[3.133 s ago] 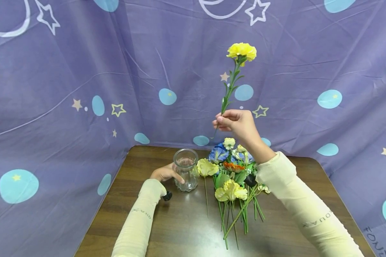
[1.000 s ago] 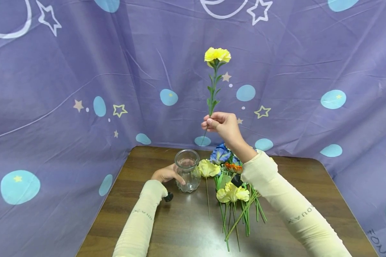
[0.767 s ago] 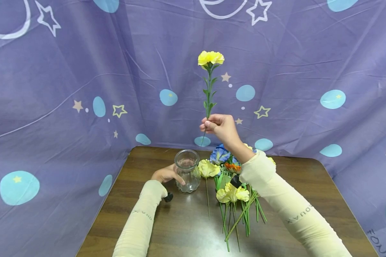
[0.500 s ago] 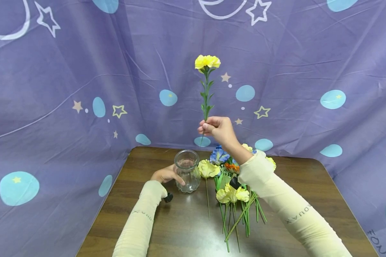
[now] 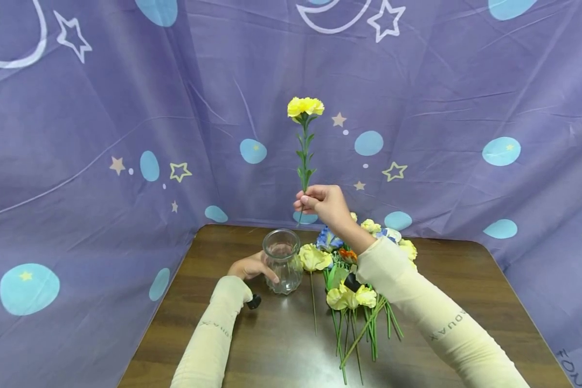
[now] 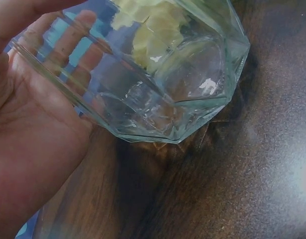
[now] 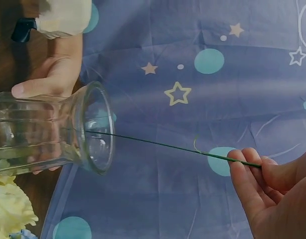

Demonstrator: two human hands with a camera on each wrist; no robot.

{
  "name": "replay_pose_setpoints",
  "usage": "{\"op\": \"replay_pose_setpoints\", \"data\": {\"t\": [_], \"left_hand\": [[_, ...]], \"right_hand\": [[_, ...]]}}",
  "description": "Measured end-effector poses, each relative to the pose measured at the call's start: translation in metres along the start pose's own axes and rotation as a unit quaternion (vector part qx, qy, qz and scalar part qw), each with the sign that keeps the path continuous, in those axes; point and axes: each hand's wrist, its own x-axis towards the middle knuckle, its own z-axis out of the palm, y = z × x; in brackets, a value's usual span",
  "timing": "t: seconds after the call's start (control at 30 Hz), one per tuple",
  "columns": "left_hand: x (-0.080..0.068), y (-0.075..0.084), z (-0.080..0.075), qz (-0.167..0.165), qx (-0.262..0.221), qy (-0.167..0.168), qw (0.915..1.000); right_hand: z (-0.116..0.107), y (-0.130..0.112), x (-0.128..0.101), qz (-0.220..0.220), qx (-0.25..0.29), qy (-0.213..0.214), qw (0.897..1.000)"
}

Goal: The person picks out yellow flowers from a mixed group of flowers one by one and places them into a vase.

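Observation:
A clear ribbed glass vase point(image 5: 282, 261) stands on the brown table point(image 5: 281, 350); my left hand point(image 5: 250, 265) grips its side, the palm point(image 6: 28, 144) against the glass point(image 6: 158, 84). My right hand point(image 5: 320, 202) is raised above and right of the vase and pinches the thin green stem point(image 7: 163, 145) of a yellow carnation point(image 5: 305, 106), held upright. In the right wrist view the stem's lower end reaches the vase mouth point(image 7: 98, 129); whether it is inside I cannot tell. My fingertips point(image 7: 240, 167) pinch the stem.
A heap of artificial flowers point(image 5: 351, 280), yellow, blue and orange, lies on the table right of the vase, stems toward me. One yellow bloom point(image 5: 313, 257) touches the vase. Purple star-patterned cloth point(image 5: 102, 134) walls in the back and both sides.
My right hand has carried the carnation left and down, from up at the right to just above the vase. The left hand has kept hold of the vase.

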Motion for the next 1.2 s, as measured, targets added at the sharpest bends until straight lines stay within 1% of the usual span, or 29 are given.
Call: {"op": "replay_pose_setpoints", "data": {"t": [0.2,0.53,0.77,0.9,1.0,1.2], "left_hand": [[-0.001,0.002,0.000,-0.003,0.004,-0.001,1.0000],[0.000,-0.002,-0.001,0.007,0.006,0.001,1.0000],[0.000,-0.001,0.000,0.023,0.006,-0.009,0.9997],[0.000,0.000,0.001,0.017,0.005,-0.007,0.9998],[0.000,0.000,0.001,0.014,0.004,-0.004,0.9999],[0.000,0.000,0.001,0.014,0.002,-0.002,0.9999]], "right_hand": [[0.003,0.006,-0.001,0.005,-0.013,-0.003,1.000],[0.009,0.009,0.001,0.003,-0.032,0.003,0.999],[0.015,0.013,0.002,0.016,-0.050,0.000,0.999],[0.018,0.017,0.003,0.016,-0.065,-0.003,0.998],[0.021,0.020,0.004,0.009,-0.084,0.000,0.996],[0.027,0.026,0.005,0.002,-0.101,0.008,0.995]]}}
